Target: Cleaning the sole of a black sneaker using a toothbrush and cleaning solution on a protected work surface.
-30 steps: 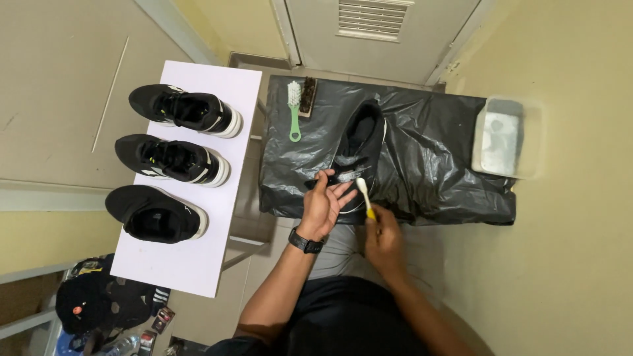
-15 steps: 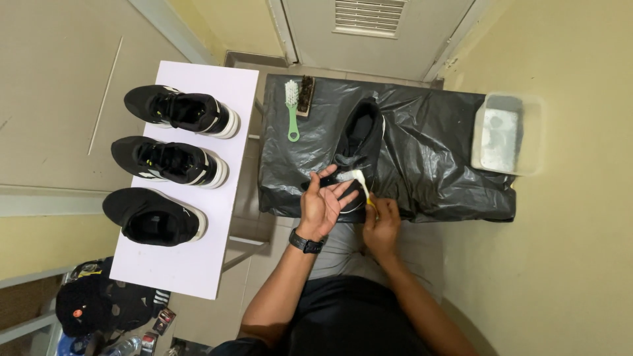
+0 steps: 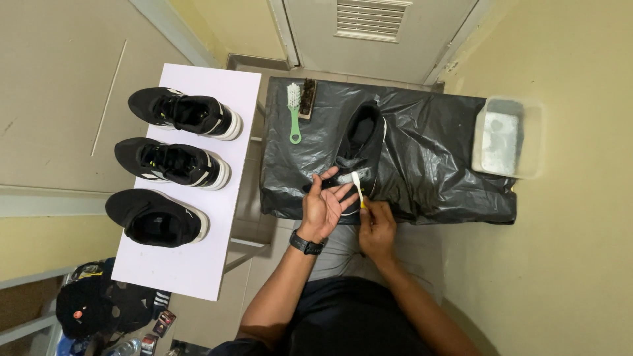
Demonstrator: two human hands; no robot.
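A black sneaker with soapy foam near its toe lies on a table draped in black plastic sheet. My right hand grips a small yellow toothbrush, bristles up against the shoe's toe. My left hand, with a black watch on the wrist, is palm up with fingers spread beside the brush, touching the shoe's front edge and holding nothing.
A green scrub brush and a brown brush lie at the sheet's far left corner. A clear tub of soapy water stands at the right. Three black sneakers rest on a white side table. A door is ahead.
My left hand has opened wider and turned palm up. The toothbrush has shifted a little against the shoe's toe.
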